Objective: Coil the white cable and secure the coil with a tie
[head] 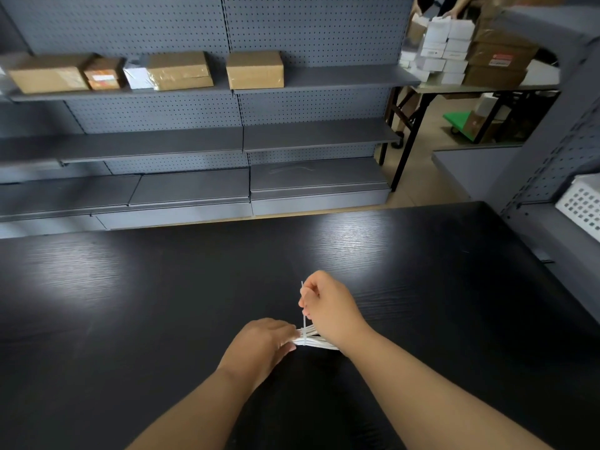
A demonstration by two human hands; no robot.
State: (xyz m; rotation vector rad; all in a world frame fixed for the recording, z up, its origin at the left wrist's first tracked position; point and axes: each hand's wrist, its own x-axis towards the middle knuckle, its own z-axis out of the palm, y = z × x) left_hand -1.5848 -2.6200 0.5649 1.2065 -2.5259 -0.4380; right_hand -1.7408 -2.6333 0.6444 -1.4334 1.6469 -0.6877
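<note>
The white cable is bundled into a flat coil just above the black table, near its middle front. My left hand grips the coil's left end. A thin white tie wraps the coil's middle, and its tail rises straight up. My right hand is closed on that tail, pinching it between the fingers above the coil. The right end of the coil is hidden behind my right wrist.
Grey pegboard shelving stands beyond the table, with cardboard boxes on its upper shelf. A white perforated basket sits at the right. A folding table stacked with boxes stands at the back right, a person behind it.
</note>
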